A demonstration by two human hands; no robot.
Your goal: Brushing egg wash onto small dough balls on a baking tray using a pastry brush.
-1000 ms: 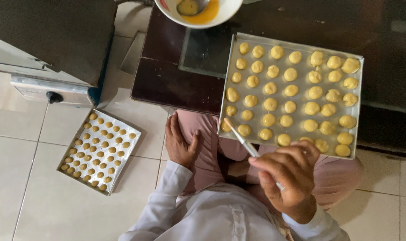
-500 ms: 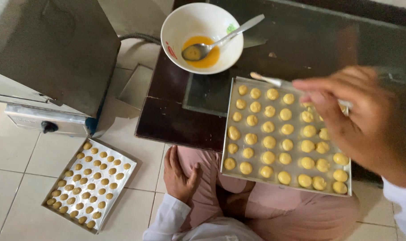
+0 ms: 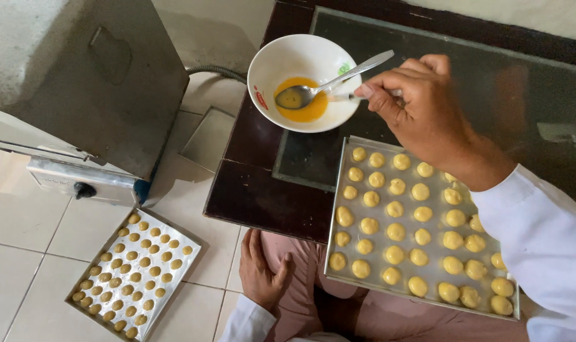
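At 6 o'clock, the left hand (image 3: 262, 272) lies flat and empty on the person's lap, fingers spread. At 7 o'clock a floor tray (image 3: 177, 237) holds small dough balls. A baking tray (image 3: 433, 269) of dough balls juts over the table (image 3: 262, 190) edge at 4 o'clock. Beyond it, at 1 o'clock, the right hand (image 3: 421, 111) pinches a thin brush handle (image 3: 345, 97) over the white bowl (image 3: 269, 69) of egg wash (image 3: 310, 111), where a spoon (image 3: 326, 85) rests. A metal oven (image 3: 91, 82) stands at 10 o'clock.
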